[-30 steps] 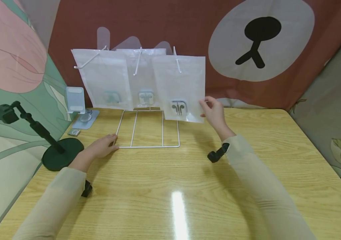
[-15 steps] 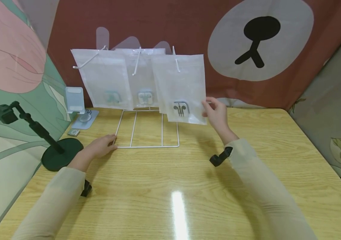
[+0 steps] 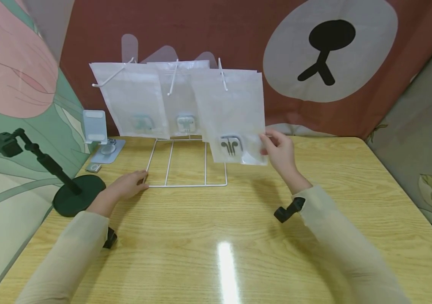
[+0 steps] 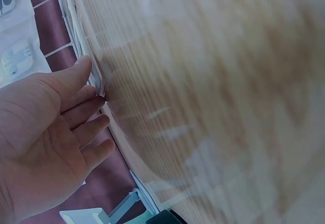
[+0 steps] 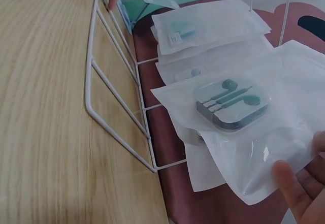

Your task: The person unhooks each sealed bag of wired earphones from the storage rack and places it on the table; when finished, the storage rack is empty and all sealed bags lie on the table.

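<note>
Pinching the right edge of the front bag (image 3: 235, 109) near its lower corner, the right hand (image 3: 281, 153) has thumb and fingers closed on the film. We log the bag on the right hook (image 3: 223, 80) of the white wire rack (image 3: 189, 185), lower end tilted forward of another bag (image 5: 203, 173) behind. Look: whitish, rectangular, flat up top, semi-see-through, glossy and creased at the bottom. Inside, low down, we see a squarish clear case (image 5: 236, 112) with rounded corners and a pair of earphones (image 5: 229, 85), dark grey from the head view, teal-ish from the right wrist. Left hand (image 3: 122, 185): fingers relaxed and loosely bent, touching the rack's near left corner, no bag in it. Left and middle hooks carry similar bags: left bag (image 3: 132, 101) with a faint teal item, middle bag (image 3: 183, 101) with a pale case. Rack base sits flat on the wood-grain desk (image 3: 200, 219). We also tag a black stand (image 3: 75, 185) and a blue-grey phone stand (image 3: 95, 126), both left of the rack.
</note>
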`<control>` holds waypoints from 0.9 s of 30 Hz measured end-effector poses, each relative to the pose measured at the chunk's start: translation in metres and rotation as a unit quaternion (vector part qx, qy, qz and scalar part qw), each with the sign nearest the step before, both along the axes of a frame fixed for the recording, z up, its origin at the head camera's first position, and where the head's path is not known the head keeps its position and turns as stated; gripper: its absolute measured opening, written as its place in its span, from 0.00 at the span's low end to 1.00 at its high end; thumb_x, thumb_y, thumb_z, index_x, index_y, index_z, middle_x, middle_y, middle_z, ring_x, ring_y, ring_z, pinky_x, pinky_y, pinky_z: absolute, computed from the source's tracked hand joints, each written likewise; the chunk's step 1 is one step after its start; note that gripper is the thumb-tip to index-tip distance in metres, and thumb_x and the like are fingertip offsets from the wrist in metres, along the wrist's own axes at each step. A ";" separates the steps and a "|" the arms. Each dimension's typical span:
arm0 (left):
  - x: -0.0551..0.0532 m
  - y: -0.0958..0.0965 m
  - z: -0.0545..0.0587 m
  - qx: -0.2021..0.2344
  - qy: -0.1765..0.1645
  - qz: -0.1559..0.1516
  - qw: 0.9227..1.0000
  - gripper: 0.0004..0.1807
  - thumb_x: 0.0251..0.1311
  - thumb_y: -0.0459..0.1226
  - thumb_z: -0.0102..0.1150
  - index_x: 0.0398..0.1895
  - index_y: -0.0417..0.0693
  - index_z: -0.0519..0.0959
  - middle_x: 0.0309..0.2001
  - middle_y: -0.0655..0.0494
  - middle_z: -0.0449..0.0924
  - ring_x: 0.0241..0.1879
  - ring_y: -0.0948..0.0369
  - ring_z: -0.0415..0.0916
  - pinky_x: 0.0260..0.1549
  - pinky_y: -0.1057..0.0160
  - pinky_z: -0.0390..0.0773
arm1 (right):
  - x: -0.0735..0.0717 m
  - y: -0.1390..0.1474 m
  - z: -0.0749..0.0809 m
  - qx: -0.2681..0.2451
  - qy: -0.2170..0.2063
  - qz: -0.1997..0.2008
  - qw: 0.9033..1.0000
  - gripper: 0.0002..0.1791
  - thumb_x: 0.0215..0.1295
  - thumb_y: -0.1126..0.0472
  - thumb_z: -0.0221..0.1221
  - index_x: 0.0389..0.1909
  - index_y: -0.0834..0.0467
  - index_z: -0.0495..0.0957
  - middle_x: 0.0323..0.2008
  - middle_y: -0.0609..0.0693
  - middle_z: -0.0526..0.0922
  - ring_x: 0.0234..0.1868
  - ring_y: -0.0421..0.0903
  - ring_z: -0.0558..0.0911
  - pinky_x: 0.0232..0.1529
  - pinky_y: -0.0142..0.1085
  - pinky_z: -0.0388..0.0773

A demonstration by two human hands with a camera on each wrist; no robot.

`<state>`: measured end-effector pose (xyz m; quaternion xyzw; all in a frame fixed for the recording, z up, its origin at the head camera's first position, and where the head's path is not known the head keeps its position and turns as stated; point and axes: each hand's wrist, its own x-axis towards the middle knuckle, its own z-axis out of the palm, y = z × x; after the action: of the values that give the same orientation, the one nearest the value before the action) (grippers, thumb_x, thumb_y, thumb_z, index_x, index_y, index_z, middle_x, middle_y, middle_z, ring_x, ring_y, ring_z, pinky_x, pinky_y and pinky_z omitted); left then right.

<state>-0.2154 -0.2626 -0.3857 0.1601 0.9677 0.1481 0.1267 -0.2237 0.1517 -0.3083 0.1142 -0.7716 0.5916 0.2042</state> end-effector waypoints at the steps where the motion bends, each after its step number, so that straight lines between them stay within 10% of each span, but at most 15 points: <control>1: 0.000 0.000 0.000 -0.001 0.002 -0.001 1.000 0.26 0.66 0.38 0.50 0.62 0.30 0.63 0.63 0.29 0.56 0.60 0.36 0.57 0.55 0.40 0.60 | 0.003 0.000 0.001 -0.001 0.002 0.000 1.000 0.12 0.64 0.67 0.56 0.40 0.75 0.77 0.25 0.69 0.77 0.17 0.41 0.77 0.22 0.30 0.78; 27: -0.002 0.001 0.001 -0.004 -0.015 0.012 1.000 0.29 0.66 0.38 0.50 0.64 0.28 0.60 0.63 0.29 0.55 0.61 0.36 0.55 0.57 0.40 0.58 | 0.027 0.044 -0.022 -0.034 0.124 -0.005 0.992 0.08 0.60 0.73 0.57 0.36 0.76 0.78 0.27 0.41 0.81 0.20 0.36 0.78 0.22 0.26 0.77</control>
<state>-0.2169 -0.2614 -0.3846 0.1459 0.9682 0.1476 0.1399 -0.1972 0.1953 -0.3301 0.1760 -0.7204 0.5974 0.3052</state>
